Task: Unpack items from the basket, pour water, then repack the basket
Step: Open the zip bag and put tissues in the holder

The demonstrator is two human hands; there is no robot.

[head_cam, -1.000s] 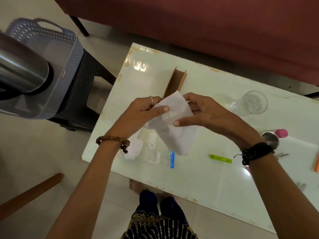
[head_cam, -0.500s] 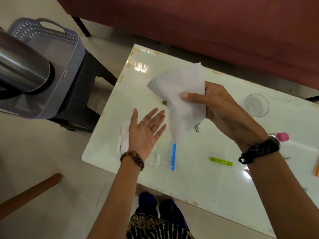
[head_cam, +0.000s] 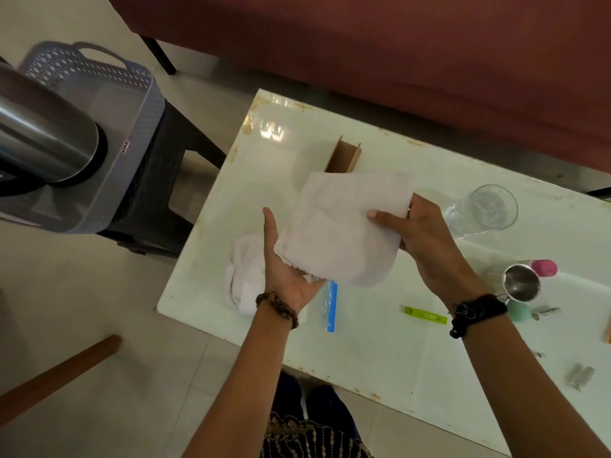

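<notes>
Thumb and fingers of the right hand (head_cam: 426, 236) pinch a white cloth (head_cam: 344, 226) at its three o'clock edge; the left hand (head_cam: 284, 269) lies flat-palmed beneath its seven o'clock corner, above the table (head_cam: 380, 342). Basket (head_cam: 109, 133) sits at ten o'clock.

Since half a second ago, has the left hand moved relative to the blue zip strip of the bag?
Yes. The left hand has risen away from the blue zip strip and now cups the white cloth from below, palm up, above the table.

The worktop (head_cam: 271, 180) lies bare at its far-left corner; the cardboard box (head_cam: 344, 157) (upright) and glass (head_cam: 482, 209) block the far side.
</notes>
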